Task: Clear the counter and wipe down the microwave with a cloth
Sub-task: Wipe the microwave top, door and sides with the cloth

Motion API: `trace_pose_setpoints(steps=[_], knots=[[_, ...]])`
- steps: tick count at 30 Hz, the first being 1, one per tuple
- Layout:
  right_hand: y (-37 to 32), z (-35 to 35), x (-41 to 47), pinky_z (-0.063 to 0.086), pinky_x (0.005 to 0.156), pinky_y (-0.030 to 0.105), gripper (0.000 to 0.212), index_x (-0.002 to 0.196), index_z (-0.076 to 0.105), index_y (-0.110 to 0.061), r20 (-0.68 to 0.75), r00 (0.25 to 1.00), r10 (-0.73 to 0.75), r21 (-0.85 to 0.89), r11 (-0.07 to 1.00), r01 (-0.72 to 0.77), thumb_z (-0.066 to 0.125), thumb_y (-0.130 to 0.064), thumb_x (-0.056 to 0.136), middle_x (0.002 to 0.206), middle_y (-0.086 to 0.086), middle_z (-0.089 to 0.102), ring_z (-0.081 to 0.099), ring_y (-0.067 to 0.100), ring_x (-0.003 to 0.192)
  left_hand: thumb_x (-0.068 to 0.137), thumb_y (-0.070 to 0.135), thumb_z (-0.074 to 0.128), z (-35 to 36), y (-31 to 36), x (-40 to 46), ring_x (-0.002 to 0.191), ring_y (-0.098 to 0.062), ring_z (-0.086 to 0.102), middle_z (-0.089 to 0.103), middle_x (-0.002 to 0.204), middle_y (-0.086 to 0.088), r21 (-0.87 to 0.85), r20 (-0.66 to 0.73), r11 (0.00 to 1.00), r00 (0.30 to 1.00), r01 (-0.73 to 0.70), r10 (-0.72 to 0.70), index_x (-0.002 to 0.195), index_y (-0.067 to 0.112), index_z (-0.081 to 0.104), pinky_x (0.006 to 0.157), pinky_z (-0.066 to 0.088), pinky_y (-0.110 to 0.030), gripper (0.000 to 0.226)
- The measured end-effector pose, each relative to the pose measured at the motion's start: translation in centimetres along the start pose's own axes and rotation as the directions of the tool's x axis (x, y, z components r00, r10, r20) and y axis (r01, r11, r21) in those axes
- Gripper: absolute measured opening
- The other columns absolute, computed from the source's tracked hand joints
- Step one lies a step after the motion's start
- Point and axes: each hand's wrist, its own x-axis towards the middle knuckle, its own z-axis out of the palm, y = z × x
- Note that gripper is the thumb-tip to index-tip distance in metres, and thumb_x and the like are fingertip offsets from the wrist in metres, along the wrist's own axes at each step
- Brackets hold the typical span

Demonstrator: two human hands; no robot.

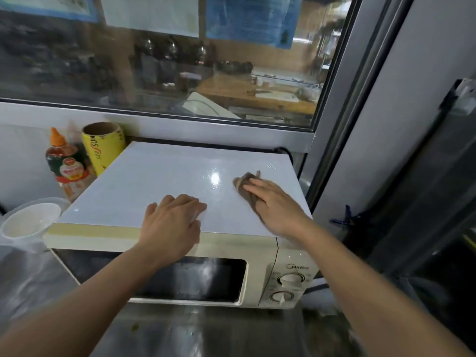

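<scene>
Pressing cloth (246,189) near microwave (144,181) top's right edge.

So the cream box-shaped microwave (180,253) sits on the steel desk (38,279), backed up against the glass window (154,73). On its flat top, the left hand (172,225) rests near the front edge, and the right hand (275,204) presses a brown crumpled cloth (246,186) further right. Left of it: a white round bowl (29,221) in front, an orange-capped sauce bottle (67,163) and a yellow cardboard-core wrap roll (104,150) behind.
</scene>
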Motion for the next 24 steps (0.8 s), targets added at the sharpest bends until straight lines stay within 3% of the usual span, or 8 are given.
trace_pose_setpoints(steps=[4,10,12,16,21,24], knots=[[3.9,-1.7,5.2,0.022,0.115,0.039,0.052,0.137,0.046,-0.026,-0.026,1.000,0.009,0.012,1.000,-0.009,0.032,-0.008,0.090,0.150,-0.007,0.033,0.027,0.016,0.138,0.089,0.027,0.043,0.2,0.0,0.0,0.118,-0.016,0.040,0.041,0.139,0.019,0.043,-0.011,0.999,1.000,0.004,-0.003,0.123,0.041,0.050,0.098,0.030,-0.039,0.037],[7.3,-2.9,7.3,0.015,0.111,0.027,0.048,0.134,0.050,-0.015,-0.129,0.988,0.089,0.098,0.992,-0.077,0.036,-0.003,0.091,0.150,0.002,0.035,0.026,0.022,0.139,0.090,0.027,0.041,0.0,0.4,0.0,0.122,-0.016,0.036,0.038,0.142,0.017,0.053,0.023,0.998,0.999,0.032,-0.033,0.127,0.041,0.047,0.099,0.029,-0.040,0.040],[7.1,-2.6,5.3,0.013,0.113,0.030,0.046,0.137,0.046,-0.017,-0.155,0.982,0.112,0.111,0.989,-0.095,0.035,-0.009,0.094,0.152,0.000,0.031,0.023,0.020,0.140,0.088,0.025,0.043,-0.3,0.7,0.0,0.121,-0.018,0.037,0.038,0.142,0.016,0.062,0.043,0.997,0.998,0.047,-0.050,0.127,0.039,0.049,0.100,0.029,-0.041,0.043],[5.6,-2.0,-1.9,0.007,0.106,0.017,0.044,0.139,0.044,-0.019,-0.192,0.978,0.085,0.170,0.984,-0.052,0.036,-0.011,0.096,0.152,-0.005,0.028,0.020,0.011,0.138,0.085,0.023,0.050,-0.6,1.0,0.2,0.122,-0.019,0.036,0.040,0.142,0.013,0.051,0.075,0.995,0.993,0.084,-0.088,0.131,0.037,0.049,0.100,0.029,-0.043,0.048],[2.9,-0.9,-9.6,0.013,0.115,0.035,0.045,0.140,0.042,-0.021,-0.239,0.969,0.068,0.196,0.980,-0.021,0.035,-0.018,0.096,0.152,-0.008,0.027,0.016,0.008,0.141,0.081,0.023,0.055,-0.3,1.2,0.1,0.123,-0.021,0.036,0.041,0.141,0.011,0.053,0.073,0.991,0.990,0.120,-0.124,0.128,0.038,0.051,0.099,0.028,-0.045,0.049],[1.6,-0.2,-12.4,0.012,0.116,0.035,0.053,0.142,0.037,-0.021,-0.260,0.963,0.077,0.185,0.982,-0.028,0.032,-0.030,0.090,0.152,-0.008,0.023,0.011,0.007,0.141,0.084,0.021,0.050,-0.2,1.5,-0.1,0.127,-0.023,0.033,0.038,0.145,0.009,0.095,0.084,0.989,0.989,0.116,-0.124,0.129,0.036,0.049,0.103,0.024,-0.049,0.047]])
